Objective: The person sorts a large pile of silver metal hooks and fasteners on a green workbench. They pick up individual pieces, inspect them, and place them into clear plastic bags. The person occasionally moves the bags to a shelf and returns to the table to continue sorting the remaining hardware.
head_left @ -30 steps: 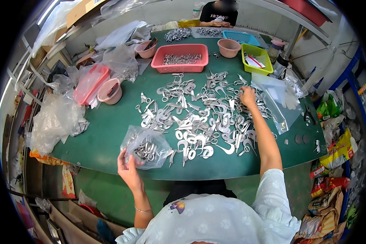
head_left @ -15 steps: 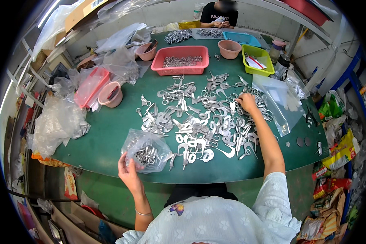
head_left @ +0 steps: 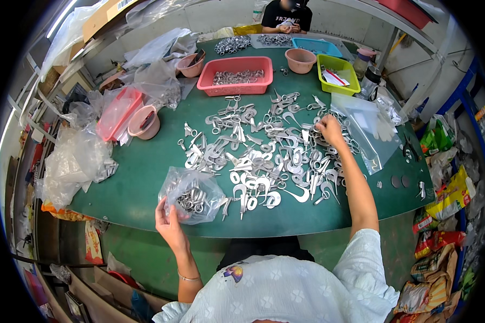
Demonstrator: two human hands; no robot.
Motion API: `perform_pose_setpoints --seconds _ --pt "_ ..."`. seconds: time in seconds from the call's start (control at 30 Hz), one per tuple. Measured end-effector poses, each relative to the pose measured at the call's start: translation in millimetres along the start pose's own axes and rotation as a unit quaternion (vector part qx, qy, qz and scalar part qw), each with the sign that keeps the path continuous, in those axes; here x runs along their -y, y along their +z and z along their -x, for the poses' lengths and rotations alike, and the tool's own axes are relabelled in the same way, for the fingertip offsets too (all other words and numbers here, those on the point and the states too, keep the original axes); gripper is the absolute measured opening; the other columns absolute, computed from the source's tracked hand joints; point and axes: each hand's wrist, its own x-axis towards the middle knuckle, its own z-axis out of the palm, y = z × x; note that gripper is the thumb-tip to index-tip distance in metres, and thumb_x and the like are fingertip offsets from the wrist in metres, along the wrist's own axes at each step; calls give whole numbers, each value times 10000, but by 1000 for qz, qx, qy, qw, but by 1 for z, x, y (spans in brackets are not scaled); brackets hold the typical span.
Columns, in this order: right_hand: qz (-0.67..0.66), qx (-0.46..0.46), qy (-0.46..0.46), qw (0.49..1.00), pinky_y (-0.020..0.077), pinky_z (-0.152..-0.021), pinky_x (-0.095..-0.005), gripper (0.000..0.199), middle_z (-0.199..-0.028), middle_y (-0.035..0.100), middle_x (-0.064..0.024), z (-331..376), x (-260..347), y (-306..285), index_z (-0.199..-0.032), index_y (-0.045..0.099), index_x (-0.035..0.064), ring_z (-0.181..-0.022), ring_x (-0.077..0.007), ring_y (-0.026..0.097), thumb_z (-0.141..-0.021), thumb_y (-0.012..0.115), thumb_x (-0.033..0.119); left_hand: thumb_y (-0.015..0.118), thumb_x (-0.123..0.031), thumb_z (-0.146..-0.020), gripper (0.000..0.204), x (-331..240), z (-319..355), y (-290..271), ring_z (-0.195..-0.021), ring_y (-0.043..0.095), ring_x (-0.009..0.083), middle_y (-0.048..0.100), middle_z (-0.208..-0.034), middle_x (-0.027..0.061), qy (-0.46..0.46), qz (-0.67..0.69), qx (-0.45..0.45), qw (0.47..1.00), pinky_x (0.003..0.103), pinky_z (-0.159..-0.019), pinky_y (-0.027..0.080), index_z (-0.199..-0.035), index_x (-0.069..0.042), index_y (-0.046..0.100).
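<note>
At the table's near edge, my left hand [head_left: 170, 222] grips the side of a clear plastic bag [head_left: 213, 189]. Inside the bag lies a heap of small silvery metal parts [head_left: 192, 201], some with rings. My right hand [head_left: 331, 129] is at the far right of a wide spread of loose metal parts [head_left: 277, 161], its fingers bent and pinched together among them. What those fingers hold, if anything, is too small to make out. The spread mixes hook-shaped, ring-ended and flat oval pieces.
A pink basket [head_left: 235, 90] with metal rings stands beyond the spread. Near it are a pink bowl [head_left: 300, 65] and a green basket [head_left: 328, 88]. Plastic bags [head_left: 73, 161] crowd the left; flat plastic sheets [head_left: 364, 134] lie right. Across the table sits another person [head_left: 286, 19].
My right hand has shifted slightly to the right among the metal parts. My left hand keeps its hold on the bag. The whole view has tilted a little.
</note>
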Motion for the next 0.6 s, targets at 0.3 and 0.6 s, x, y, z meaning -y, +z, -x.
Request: perform_pose_setpoints --seconds 0.3,0.6 --pt "179 -32 6 983 374 -785 -420 256 -897 553 -123 63 38 2 -782 617 17 -911 -286 510 -722 686 256 527 -60 -878 310 2 2 1 -663 497 52 519 -874 18 12 -11 14 1000 202 -539 472 -1171 33 480" --pt "137 -1 130 982 490 -705 -447 300 -930 601 -222 47 36 14 -814 634 -38 -812 -390 606 -712 638 244 527 -13 -860 294 0 2 -2 -650 520 62 531 -1002 80 2 -11 16 1000 232 -557 526 -1145 46 485"
